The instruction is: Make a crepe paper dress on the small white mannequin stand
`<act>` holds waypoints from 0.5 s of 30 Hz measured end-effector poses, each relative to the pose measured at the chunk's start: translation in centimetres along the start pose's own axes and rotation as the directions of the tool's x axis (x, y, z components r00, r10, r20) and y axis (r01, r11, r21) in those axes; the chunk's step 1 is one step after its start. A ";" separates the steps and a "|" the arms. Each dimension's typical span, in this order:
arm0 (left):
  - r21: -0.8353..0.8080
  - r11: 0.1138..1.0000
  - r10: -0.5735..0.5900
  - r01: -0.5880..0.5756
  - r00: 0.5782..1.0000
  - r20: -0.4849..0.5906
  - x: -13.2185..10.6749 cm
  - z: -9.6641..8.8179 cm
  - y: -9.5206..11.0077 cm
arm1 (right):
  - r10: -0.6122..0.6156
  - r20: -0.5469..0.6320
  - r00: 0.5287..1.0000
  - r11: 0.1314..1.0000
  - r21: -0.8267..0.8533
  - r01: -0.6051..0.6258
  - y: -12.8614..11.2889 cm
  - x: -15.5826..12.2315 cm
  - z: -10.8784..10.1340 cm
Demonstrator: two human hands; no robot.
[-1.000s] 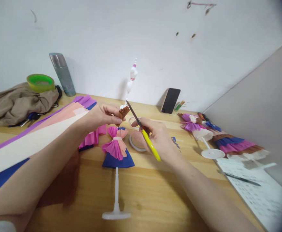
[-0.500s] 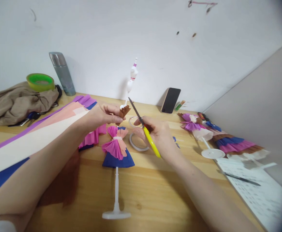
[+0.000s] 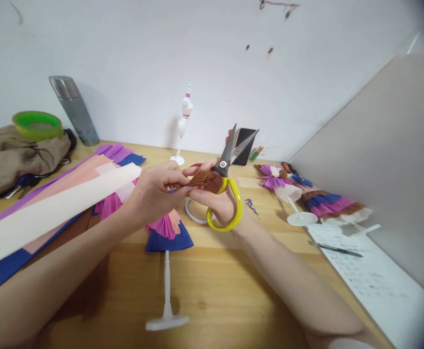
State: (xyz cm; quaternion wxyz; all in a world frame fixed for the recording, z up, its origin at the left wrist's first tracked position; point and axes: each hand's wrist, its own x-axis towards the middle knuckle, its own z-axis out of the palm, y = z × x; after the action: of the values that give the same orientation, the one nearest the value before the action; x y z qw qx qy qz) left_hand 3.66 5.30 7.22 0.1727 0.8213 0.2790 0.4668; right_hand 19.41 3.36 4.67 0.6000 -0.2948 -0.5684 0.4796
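Head view: you hold a pleated brown paper fan (image 3: 199, 178) between both hands above the bench (image 3: 229, 286), scissors (image 3: 227, 167) open.

Your left hand (image 3: 157, 191) has its grip pressed together on the near end of the fan, pinching the folds so they appear to stay gathered. Your right hand (image 3: 217, 198) has its grip closed through the yellow scissor handle, fingertips also touching the fan; the blades stand spread and point up, clear of the paper. The fan sits just above the tape ring (image 3: 192, 213) and just behind the dressed mannequin stand (image 3: 167, 242). Left of that stand lie the crepe paper sheets (image 3: 52, 208); to its right, more dressed stands (image 3: 299, 198) and a printed sheet (image 3: 375, 286).
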 end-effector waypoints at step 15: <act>0.276 0.958 -0.068 0.076 0.997 -0.039 -1.2 0.8 1.8 | 0.014 0.044 0.999 1.000 -0.020 -0.013 -0.2 0.4 -0.5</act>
State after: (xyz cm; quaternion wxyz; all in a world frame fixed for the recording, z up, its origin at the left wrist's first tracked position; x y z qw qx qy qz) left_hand 4.36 3.15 6.99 0.0688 0.8199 0.3738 0.4282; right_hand 19.89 3.72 4.94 0.5812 -0.2939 -0.5841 0.4843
